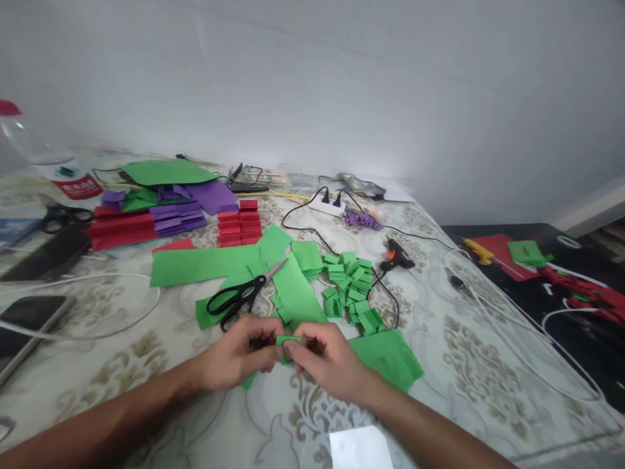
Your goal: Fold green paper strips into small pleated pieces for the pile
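Near the front of the table my left hand (245, 352) and my right hand (328, 357) meet, both pinching one small folded piece of green paper (289, 340). My fingers cover much of it. Black-handled scissors (239, 298) lie just beyond my left hand, blades pointing up and right across green paper strips (205, 264). Another long green strip (299, 290) runs right behind my hands. To the right sits a pile of small folded green pieces (349, 283). A wider green sheet (388, 357) lies partly behind my right wrist.
At the back left are red folded papers (239, 225), purple papers (178, 216) and a bottle (63, 169). A black glue gun (396, 255) and white power strip (328, 204) stand farther right with cables. A phone (29, 329) lies left; a white card (360, 448) is in front.
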{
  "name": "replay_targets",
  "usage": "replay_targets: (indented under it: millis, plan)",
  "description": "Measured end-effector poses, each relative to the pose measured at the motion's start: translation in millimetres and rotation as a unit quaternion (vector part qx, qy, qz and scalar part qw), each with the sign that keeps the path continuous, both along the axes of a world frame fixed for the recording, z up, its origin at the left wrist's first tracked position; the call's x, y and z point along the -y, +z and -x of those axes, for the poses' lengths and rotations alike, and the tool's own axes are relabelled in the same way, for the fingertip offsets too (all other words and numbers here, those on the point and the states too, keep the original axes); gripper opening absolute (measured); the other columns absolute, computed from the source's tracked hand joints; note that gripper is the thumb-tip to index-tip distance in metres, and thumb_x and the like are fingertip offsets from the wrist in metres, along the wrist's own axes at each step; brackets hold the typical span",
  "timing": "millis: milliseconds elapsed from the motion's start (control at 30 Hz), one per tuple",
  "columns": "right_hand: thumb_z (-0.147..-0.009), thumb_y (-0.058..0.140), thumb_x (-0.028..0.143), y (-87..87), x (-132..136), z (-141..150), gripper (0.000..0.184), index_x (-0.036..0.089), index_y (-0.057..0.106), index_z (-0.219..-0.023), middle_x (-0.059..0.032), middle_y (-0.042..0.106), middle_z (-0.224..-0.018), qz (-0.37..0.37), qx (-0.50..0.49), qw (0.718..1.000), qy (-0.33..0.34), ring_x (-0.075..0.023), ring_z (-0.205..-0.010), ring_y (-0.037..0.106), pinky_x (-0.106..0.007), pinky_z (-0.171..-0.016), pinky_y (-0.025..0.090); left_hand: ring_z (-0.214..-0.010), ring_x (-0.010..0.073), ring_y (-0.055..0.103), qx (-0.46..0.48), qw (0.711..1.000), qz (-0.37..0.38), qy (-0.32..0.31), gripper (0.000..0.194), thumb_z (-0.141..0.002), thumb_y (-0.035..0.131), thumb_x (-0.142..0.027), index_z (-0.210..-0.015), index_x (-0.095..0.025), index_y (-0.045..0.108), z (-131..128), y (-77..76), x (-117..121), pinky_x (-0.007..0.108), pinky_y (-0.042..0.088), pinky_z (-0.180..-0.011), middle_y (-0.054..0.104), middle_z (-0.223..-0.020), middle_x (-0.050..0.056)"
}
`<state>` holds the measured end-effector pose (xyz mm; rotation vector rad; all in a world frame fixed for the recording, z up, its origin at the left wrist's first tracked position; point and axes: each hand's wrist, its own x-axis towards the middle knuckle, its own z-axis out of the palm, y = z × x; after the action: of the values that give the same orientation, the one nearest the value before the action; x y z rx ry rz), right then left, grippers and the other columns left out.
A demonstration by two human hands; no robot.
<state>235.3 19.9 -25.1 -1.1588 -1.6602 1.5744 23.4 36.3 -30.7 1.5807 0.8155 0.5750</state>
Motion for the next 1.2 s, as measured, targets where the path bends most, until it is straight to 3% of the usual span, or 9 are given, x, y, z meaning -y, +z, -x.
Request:
replay_targets:
  millis: [233,500,767,1200]
  plan:
    - [-0.093,0.066,0.046,-2.6,-2.4,-0.8,0.039,0.018,0.056,-0.068,0.0018,0.056,-0.057,0.009,0.001,1.000,-0.005,-0.0112,-0.051,0.051,-0.022,-0.049,0.036,-0.059,0.0129,0.049,-0.017,1.000,-0.013,0.023,0.033,-0.096,0.056,-0.040,-0.073,-0.017,0.054,1.1,0.6,1.4,0.023,0.036,-0.058,0.058,-0.062,-0.001]
    - [-0.098,0.057,0.062,-4.7,-2.7,-1.4,0.052,0.016,0.065,-0.075,-0.0018,0.063,-0.062,0.017,-0.011,1.000,0.012,-0.0128,-0.055,0.056,-0.023,-0.055,0.042,-0.059,0.0132,0.052,-0.003,1.000,-0.005,0.008,0.030,-0.097,0.056,-0.039,-0.079,-0.016,0.060,3.0,-1.2,0.7,0.023,0.036,-0.056,0.060,-0.064,0.000]
    - [-0.099,0.057,0.061,-3.9,-1.8,-1.6,0.052,0.016,0.066,-0.075,-0.0010,0.062,-0.060,-0.001,-0.007,1.000,0.018,-0.0119,-0.053,0.054,-0.023,-0.053,0.041,-0.058,0.0124,0.051,0.007,0.999,-0.024,0.031,0.044,-0.104,0.049,-0.047,-0.074,-0.016,0.059,0.8,-3.5,1.7,0.023,0.038,-0.058,0.059,-0.061,0.000]
    - [-0.099,0.062,0.052,-6.8,-2.7,0.3,0.042,0.018,0.060,-0.074,0.0008,0.060,-0.062,0.010,-0.044,0.999,0.003,-0.0119,-0.056,0.055,-0.023,-0.056,0.043,-0.056,0.0118,0.050,-0.004,0.998,-0.042,0.039,0.046,-0.104,0.049,-0.047,-0.071,-0.016,0.056,0.5,-5.7,1.8,0.023,0.038,-0.056,0.059,-0.060,0.000]
